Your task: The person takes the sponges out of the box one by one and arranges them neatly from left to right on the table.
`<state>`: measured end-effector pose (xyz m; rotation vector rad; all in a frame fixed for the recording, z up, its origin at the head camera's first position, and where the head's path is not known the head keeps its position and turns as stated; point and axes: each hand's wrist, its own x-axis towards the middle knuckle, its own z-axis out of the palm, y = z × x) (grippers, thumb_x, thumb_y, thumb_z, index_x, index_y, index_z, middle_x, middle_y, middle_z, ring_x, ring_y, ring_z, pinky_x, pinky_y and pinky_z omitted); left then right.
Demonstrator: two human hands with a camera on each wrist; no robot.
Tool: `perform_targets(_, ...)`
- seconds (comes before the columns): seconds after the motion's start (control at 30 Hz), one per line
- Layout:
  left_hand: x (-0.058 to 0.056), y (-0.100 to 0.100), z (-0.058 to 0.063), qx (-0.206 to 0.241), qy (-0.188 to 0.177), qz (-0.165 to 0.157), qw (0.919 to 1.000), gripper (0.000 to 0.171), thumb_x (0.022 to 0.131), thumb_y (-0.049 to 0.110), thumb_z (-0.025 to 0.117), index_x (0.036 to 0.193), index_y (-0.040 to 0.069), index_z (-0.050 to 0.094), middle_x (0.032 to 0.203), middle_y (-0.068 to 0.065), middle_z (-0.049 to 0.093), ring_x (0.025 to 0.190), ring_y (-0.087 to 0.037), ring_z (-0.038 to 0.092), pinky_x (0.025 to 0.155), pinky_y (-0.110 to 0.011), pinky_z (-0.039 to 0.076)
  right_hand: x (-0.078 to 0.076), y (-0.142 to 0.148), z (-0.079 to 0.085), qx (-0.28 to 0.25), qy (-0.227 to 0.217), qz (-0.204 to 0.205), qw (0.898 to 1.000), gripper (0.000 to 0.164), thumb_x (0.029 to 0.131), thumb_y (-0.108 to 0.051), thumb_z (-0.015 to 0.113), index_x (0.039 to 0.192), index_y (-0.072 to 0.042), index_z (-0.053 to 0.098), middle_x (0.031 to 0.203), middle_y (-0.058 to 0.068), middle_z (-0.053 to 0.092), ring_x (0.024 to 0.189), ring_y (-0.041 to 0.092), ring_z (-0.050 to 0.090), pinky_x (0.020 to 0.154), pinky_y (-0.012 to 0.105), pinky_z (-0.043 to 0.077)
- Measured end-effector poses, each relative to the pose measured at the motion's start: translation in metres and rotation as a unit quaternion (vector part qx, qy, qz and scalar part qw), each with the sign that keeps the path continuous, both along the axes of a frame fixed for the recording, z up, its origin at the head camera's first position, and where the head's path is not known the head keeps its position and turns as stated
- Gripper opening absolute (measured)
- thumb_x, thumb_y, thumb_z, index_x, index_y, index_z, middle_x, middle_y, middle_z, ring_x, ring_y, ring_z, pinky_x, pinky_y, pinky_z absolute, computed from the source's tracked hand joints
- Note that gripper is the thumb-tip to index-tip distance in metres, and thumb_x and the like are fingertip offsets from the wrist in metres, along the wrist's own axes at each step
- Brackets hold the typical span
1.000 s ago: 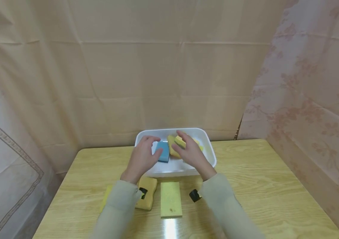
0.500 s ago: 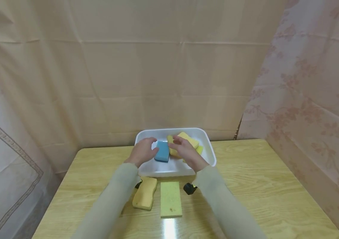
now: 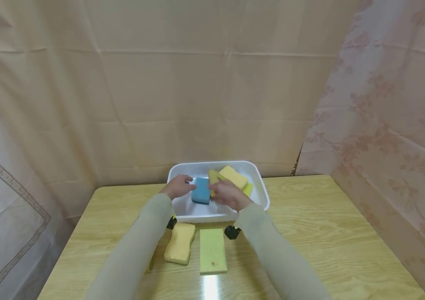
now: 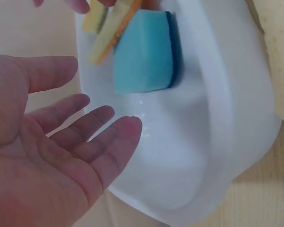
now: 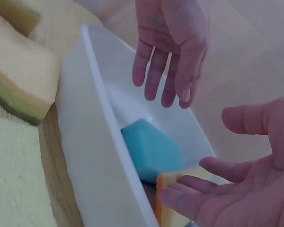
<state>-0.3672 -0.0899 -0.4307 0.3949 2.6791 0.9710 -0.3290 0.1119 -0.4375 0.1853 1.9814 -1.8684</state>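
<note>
Left hand (image 3: pixel 177 186): grip released, beside blue sponge (image 3: pixel 200 191) in white tray (image 3: pixel 205 218). Right hand (image 3: pixel 231 195): grip released, fingers over orange-edged sponge (image 4: pixel 111 34) next to the blue; touch unclear. Green sponge (image 3: pixel 212 251) on bench (image 3: pixel 309 221) before tray.

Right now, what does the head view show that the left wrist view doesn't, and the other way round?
Head only: the flower-print curtain at the right and both sleeves.
Left wrist only: the palm side of the left hand, and an orange layer on the yellow sponge beside the blue sponge.
Both: the white tray, those two sponges, the left hand, and the right hand, though the wrist view catches only part of it.
</note>
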Motion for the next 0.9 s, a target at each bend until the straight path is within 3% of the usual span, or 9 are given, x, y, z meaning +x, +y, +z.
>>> perform_targets(0.07, -0.002, -0.002, -0.004, 0.003, -0.011, 0.004, 0.9999, 0.052, 0.100, 0.025, 0.060, 0.138, -0.010, 0.054, 0.139, -0.025, 0.057, 0.124, -0.038, 0.058, 0.105, -0.047, 0.047, 0.001, 0.000, -0.003, 0.009, -0.009, -0.002, 1.000, 0.059, 0.100, -0.020, 0.063, 0.148, 0.004, 0.039, 0.144, 0.024, 0.049, 0.130, 0.040, 0.051, 0.112, 0.054, 0.038)
perform_targets(0.13, -0.004, -0.004, -0.008, 0.012, -0.032, 0.013, 0.9993, 0.052, 0.100, 0.024, 0.060, 0.139, -0.010, 0.052, 0.141, -0.025, 0.055, 0.121, -0.038, 0.060, 0.101, -0.046, 0.050, 0.001, 0.001, -0.006, 0.026, -0.015, 0.013, 0.999, 0.040, 0.101, -0.022, 0.062, 0.131, 0.003, 0.053, 0.122, 0.018, 0.061, 0.113, 0.033, 0.058, 0.108, 0.052, 0.043)
perform_targets(0.23, -0.007, -0.007, -0.012, 0.025, -0.063, 0.035, 0.9971, 0.052, 0.100, 0.023, 0.061, 0.140, -0.009, 0.051, 0.144, -0.025, 0.052, 0.117, -0.038, 0.063, 0.097, -0.045, 0.053, 0.002, 0.003, -0.012, 0.062, -0.020, 0.044, 0.997, 0.021, 0.101, -0.022, 0.062, 0.102, -0.002, 0.057, 0.091, 0.007, 0.055, 0.090, 0.024, 0.051, 0.102, 0.050, 0.047)
perform_targets(0.3, -0.009, -0.008, -0.015, 0.030, -0.074, 0.045, 0.9958, 0.052, 0.100, 0.022, 0.061, 0.140, -0.009, 0.051, 0.145, -0.025, 0.052, 0.117, -0.038, 0.063, 0.097, -0.044, 0.053, 0.001, 0.003, -0.015, 0.084, -0.019, 0.053, 0.995, 0.024, 0.099, -0.022, 0.066, 0.105, 0.000, 0.058, 0.092, 0.006, 0.051, 0.090, 0.023, 0.048, 0.100, 0.049, 0.048)
perform_targets(0.47, -0.012, -0.005, -0.016, 0.023, -0.083, 0.049, 0.9951, 0.053, 0.099, 0.022, 0.062, 0.139, -0.011, 0.051, 0.144, -0.026, 0.052, 0.119, -0.037, 0.060, 0.094, -0.042, 0.055, -0.001, 0.002, -0.023, 0.117, -0.031, 0.045, 0.992, 0.054, 0.093, -0.023, 0.074, 0.135, 0.003, 0.053, 0.117, 0.010, 0.054, 0.110, 0.026, 0.050, 0.095, 0.045, 0.052)
perform_targets(0.6, -0.012, -0.002, -0.013, 0.001, -0.076, 0.054, 0.9957, 0.053, 0.098, 0.021, 0.062, 0.138, -0.012, 0.051, 0.142, -0.026, 0.053, 0.119, -0.036, 0.061, 0.094, -0.041, 0.055, -0.008, -0.005, -0.026, 0.095, -0.044, 0.053, 0.993, 0.021, 0.095, -0.023, 0.071, 0.098, -0.006, 0.060, 0.078, 0.001, 0.047, 0.074, 0.016, 0.046, 0.077, 0.031, 0.050)
perform_targets(0.7, -0.011, 0.000, -0.011, -0.017, -0.065, 0.053, 0.9963, 0.053, 0.097, 0.020, 0.062, 0.137, -0.013, 0.052, 0.140, -0.027, 0.054, 0.115, -0.036, 0.063, 0.095, -0.042, 0.054, -0.013, -0.011, -0.028, 0.080, -0.045, 0.056, 0.994, 0.032, 0.097, -0.022, 0.069, 0.074, -0.014, 0.048, 0.058, -0.004, 0.034, 0.055, 0.011, 0.032, 0.062, 0.024, 0.041)
perform_targets(0.8, -0.011, 0.001, -0.013, -0.033, -0.058, 0.055, 0.9963, 0.054, 0.095, 0.020, 0.062, 0.136, -0.014, 0.052, 0.138, -0.027, 0.056, 0.110, -0.035, 0.065, 0.094, -0.041, 0.054, -0.016, -0.017, -0.029, 0.089, -0.039, 0.040, 0.994, 0.030, 0.096, -0.022, 0.070, 0.075, -0.012, 0.051, 0.055, -0.006, 0.032, 0.048, 0.008, 0.030, 0.052, 0.020, 0.035)
perform_targets(0.9, -0.010, 0.000, -0.017, -0.048, -0.050, 0.055, 0.9961, 0.056, 0.092, 0.019, 0.062, 0.136, -0.015, 0.052, 0.136, -0.027, 0.058, 0.110, -0.035, 0.065, 0.094, -0.039, 0.054, -0.017, -0.023, -0.030, 0.093, -0.037, 0.017, 0.995, 0.020, 0.095, -0.021, 0.071, 0.091, -0.004, 0.061, 0.059, -0.007, 0.031, 0.048, 0.007, 0.030, 0.048, 0.019, 0.031)
